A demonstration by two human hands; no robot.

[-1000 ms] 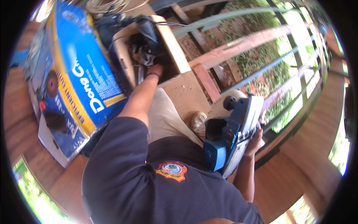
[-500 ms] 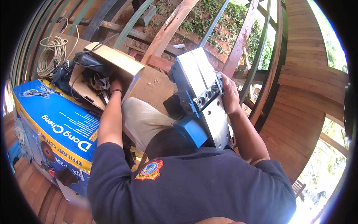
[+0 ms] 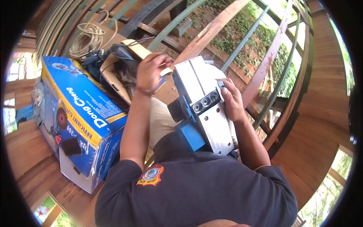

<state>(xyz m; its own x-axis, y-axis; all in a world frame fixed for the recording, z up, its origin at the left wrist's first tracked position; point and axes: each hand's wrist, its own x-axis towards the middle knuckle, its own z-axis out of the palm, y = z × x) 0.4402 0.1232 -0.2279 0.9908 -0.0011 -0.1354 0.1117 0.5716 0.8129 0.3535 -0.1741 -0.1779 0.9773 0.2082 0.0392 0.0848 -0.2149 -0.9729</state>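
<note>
An electric hand planer [image 3: 216, 126] rests against my lap and belly, its silver sole plate turned up and its blue body showing at the lower left. My right hand [image 3: 233, 99] grips the planer's right edge near the dark cutter block with its several bolts. My left hand [image 3: 152, 72] is raised between the planer and an open cardboard box [image 3: 109, 77], touching neither. Its fingers are curled together and slightly blurred; whatever they hold, if anything, is hidden. Dark cords and tools fill the open box.
A big blue and yellow carton [image 3: 83, 104] stands at my left, with a small dark pad [image 3: 71, 146] against its side. Coiled cable [image 3: 89, 38] lies beyond the open box. Wooden and metal railing bars [image 3: 211, 32] run across the far side; a curved plank bench [image 3: 306, 125] is at right.
My left hand has come up out of the open box and moved right, toward the planer. My right hand keeps its hold on the planer. The view has shifted somewhat.
</note>
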